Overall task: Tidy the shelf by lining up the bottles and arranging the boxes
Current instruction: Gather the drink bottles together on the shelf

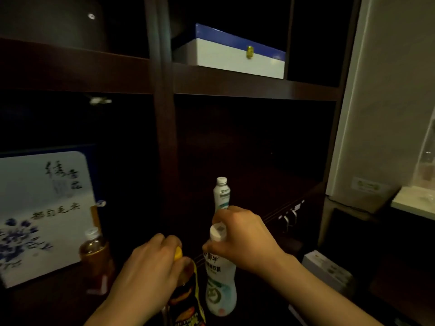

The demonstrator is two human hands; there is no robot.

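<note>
Starting at the left edge of the frame, a blue-and-white gift box (42, 215) sits on the dark shelf (259, 182), with an amber tea bottle (94, 252) just beside its lower right corner. At lower centre, the left hand (150, 267) curls its fingers over the yellow cap of a dark-labelled bottle (186, 300), gripping it at the top. Just right of that stands a white drink bottle (220, 278); the right hand (240, 241) wraps its fingers round the neck, below the white cap. A second white bottle (221, 194) rises behind that hand, and I cannot tell whether the fingers touch it.

Both held bottles look like smooth, thin plastic and seem full, so they are likely fairly heavy, slippery and tall enough to tip. A neck grip should serve for sliding them into line; holding lower on the body would be steadier for lifting.

Further right, a white box with a blue lid (237, 57) rests on the upper shelf, and a small pale box (327, 269) lies at lower right.
</note>
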